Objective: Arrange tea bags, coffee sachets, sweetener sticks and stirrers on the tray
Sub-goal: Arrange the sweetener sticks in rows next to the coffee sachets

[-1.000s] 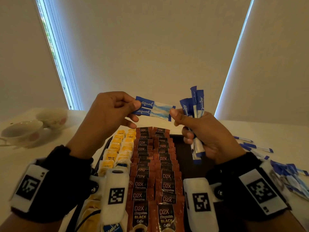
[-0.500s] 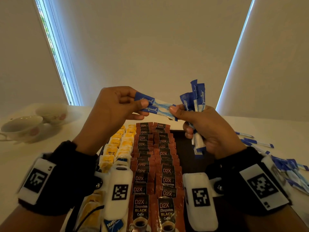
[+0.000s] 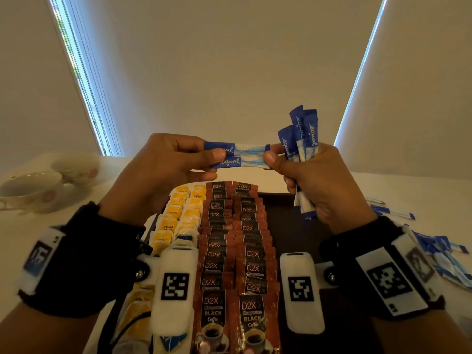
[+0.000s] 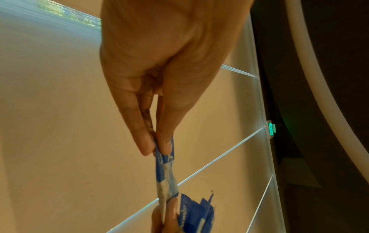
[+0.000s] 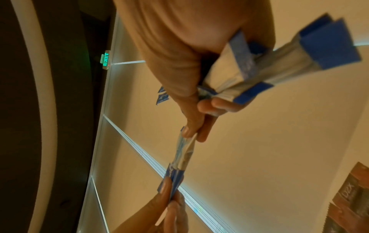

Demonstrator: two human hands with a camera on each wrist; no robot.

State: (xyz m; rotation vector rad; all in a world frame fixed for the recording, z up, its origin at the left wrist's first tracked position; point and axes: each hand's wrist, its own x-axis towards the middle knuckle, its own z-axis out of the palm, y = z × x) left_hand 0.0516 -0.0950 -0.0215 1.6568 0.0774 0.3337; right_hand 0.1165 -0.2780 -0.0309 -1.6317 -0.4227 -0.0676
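Crinkled paper sweetener sticks [image 3: 238, 155] pinched between left hand [image 3: 163, 175] and right hand [image 3: 324, 185], right fist gripping flat bundle [image 3: 301, 139].

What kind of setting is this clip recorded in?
Probably a hotel or office refreshment setup, not a home kitchen. A dark tray holds neat rows of coffee sachets and yellow tea bags, teacups wait on the white table, and an illuminated exit sign hangs nearby.

Two pale cups [image 3: 38, 190] are being kept near the table's [image 3: 421, 190] far left edge; a green exit sign [image 4: 271, 129] is being lit.
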